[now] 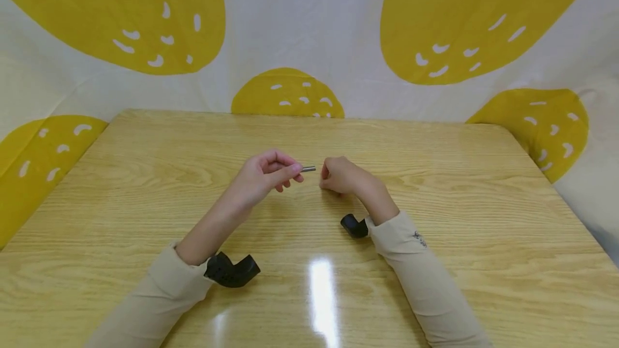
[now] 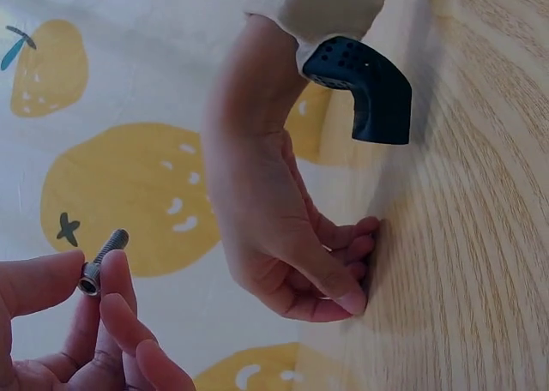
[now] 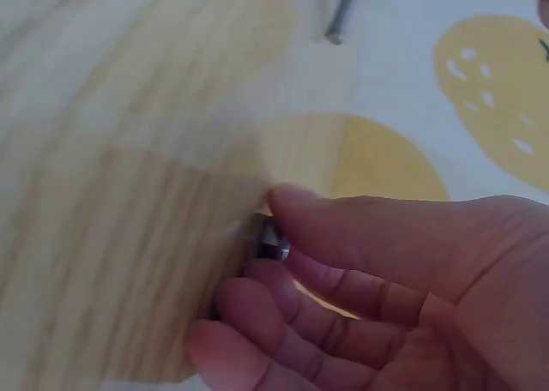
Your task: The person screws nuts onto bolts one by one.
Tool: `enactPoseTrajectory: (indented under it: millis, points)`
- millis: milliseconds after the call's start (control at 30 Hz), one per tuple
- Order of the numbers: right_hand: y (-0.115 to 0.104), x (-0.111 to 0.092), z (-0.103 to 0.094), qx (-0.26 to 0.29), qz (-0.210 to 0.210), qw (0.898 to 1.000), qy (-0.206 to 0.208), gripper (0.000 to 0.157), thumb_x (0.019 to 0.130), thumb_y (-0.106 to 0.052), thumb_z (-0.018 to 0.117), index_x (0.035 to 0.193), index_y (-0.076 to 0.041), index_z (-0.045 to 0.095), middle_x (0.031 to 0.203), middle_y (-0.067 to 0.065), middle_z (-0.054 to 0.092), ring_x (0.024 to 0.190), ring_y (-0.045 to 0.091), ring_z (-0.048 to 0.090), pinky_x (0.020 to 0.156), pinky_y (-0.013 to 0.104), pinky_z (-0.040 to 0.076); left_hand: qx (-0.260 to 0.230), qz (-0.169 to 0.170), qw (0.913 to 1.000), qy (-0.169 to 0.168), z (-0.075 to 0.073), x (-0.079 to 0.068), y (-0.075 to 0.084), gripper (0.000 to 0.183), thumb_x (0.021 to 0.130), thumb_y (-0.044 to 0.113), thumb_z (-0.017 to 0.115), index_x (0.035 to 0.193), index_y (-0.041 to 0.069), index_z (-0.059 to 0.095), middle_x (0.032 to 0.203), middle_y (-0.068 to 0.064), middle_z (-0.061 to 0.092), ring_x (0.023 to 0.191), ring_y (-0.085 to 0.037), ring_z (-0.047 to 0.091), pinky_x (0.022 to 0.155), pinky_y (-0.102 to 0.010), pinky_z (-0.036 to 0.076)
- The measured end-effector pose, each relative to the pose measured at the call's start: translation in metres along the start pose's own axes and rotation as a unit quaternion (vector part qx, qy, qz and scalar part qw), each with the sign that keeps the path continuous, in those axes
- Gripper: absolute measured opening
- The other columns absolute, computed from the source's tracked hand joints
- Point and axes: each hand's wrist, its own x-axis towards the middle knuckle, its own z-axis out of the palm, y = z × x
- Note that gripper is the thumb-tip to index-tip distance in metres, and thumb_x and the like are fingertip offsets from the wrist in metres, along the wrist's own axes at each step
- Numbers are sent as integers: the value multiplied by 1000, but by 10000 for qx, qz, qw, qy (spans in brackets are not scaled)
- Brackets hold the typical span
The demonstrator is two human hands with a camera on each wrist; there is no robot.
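My left hand (image 1: pixel 261 177) pinches a silver socket-head bolt (image 2: pixel 110 255) between thumb and fingertips, by its head. The threaded shank (image 1: pixel 310 168) points toward the right hand and is held above the table. My right hand (image 1: pixel 344 176) is low at the tabletop, fingers curled. In the right wrist view, its thumb and fingertips pinch a small shiny metal nut (image 3: pixel 272 243) right at the wood surface. The fingers hide part of the nut there, and the head view hides it wholly. A short gap separates the two hands.
The wooden table (image 1: pixel 145 197) stretches out on all sides, with a bright light reflection (image 1: pixel 323 299) near the front. Behind it hangs a white cloth with yellow fruit prints (image 1: pixel 300 42). Black wrist mounts stick out from the left sleeve (image 1: pixel 181 278) and the right sleeve (image 1: pixel 411 251).
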Motion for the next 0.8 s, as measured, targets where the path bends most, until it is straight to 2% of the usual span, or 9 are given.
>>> enactPoseTrajectory:
  millis: [167,400,533,633,800]
  points:
    - [-3,-4,-1,-472,-113,9988,88,8,86,-7,58,88,1,60,73,6,57,54,12,49,52,20,40,33,4,10000,-49,1,-1,1,18,91,19,61,101,4,58,80,7,68,71,-14,53,68,-25,45]
    - [3,-12,0,-610,-314,9973,246,11,82,-14,65,82,-4,59,73,4,57,62,14,49,56,22,39,90,22,9999,-71,2,-2,2,17,91,19,61,100,5,58,81,6,68,70,-14,52,67,-25,45]
    - [13,-17,1,-449,-599,9963,415,7,82,-12,62,81,-7,57,73,2,55,66,14,48,60,23,38,41,16,10000,-72,2,-2,2,17,91,20,61,99,5,59,81,7,68,70,-14,52,67,-25,45]
    - [19,-22,1,-135,-737,9963,426,4,83,-7,59,86,-5,60,74,3,56,65,13,48,59,23,39,24,48,9999,-85,2,-2,1,17,91,19,61,99,5,59,81,7,68,70,-14,52,67,-25,45]
    - [27,-32,0,420,-801,9951,402,19,87,-4,53,103,0,63,80,7,62,63,12,51,58,23,44,58,76,9999,-107,2,-3,0,18,91,19,61,100,5,58,82,6,69,71,-15,53,68,-26,45]
